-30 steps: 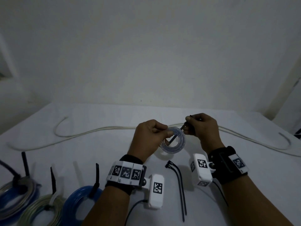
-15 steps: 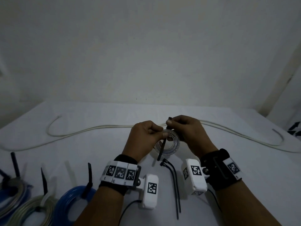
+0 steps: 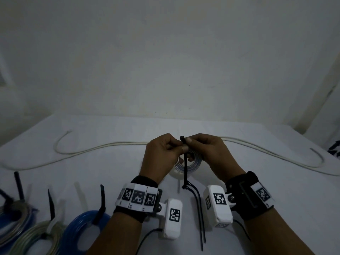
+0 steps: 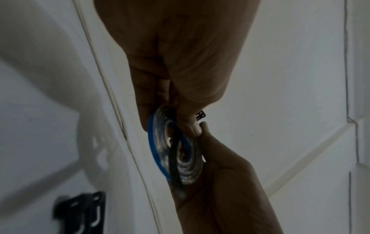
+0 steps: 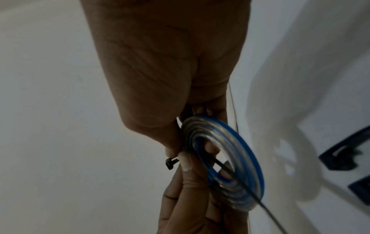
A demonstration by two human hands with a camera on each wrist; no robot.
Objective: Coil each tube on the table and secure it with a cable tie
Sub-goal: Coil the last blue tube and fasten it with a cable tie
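Note:
A small coil of clear tube with a blue rim (image 3: pixel 187 163) is held above the table between both hands. My left hand (image 3: pixel 161 155) pinches the coil's top edge with thumb and fingers. My right hand (image 3: pixel 209 150) pinches a black cable tie (image 3: pixel 185 170) just below its head, which sticks up between the two thumbs. The strap hangs straight down across the coil. In the left wrist view the coil (image 4: pixel 180 152) shows the dark strap (image 4: pixel 174 161) passing through its hole. In the right wrist view the coil (image 5: pixel 230 158) has a fingertip inside it, and the tie head (image 5: pixel 171 163) pokes out beside the thumbs.
A long white tube (image 3: pixel 103 146) lies uncoiled across the table behind the hands. Two spare black cable ties (image 3: pixel 197 199) lie between my wrists. Tied coils sit at the front left: a blue one (image 3: pixel 77 229), a clear one (image 3: pixel 36 236) and another (image 3: pixel 14 214).
My right hand has moved left from the coil's right side to its top, bringing the tie's head up against the left thumb. The strap now hangs straight down instead of slanting.

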